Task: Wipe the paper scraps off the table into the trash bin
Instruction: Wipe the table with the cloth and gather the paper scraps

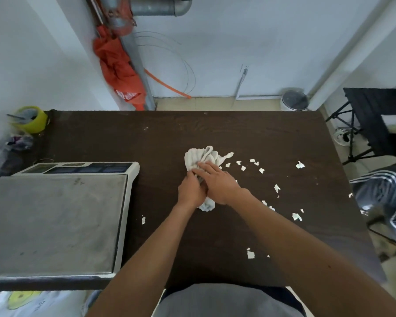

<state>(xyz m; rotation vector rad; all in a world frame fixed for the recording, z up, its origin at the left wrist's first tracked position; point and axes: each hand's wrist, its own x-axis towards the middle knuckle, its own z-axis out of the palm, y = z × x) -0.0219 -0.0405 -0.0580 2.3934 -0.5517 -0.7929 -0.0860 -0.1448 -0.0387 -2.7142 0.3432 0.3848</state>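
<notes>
A dark brown wood-grain counter [192,138] fills the middle of the view. On its near left stands a weighing scale [55,220] with a grey metal platform. A crumpled white cloth [200,156] lies around the middle. White paper scraps [250,254] are scattered across the right half, with one lone scrap [143,220] just right of the scale. A yellow cup [31,121] stands at the far left corner.

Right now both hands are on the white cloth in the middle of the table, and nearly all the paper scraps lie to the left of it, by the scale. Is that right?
Not quite. The head view shows both hands, left hand and right hand, on the white cloth, but most paper scraps lie to its right; only one sits toward the scale.
</notes>
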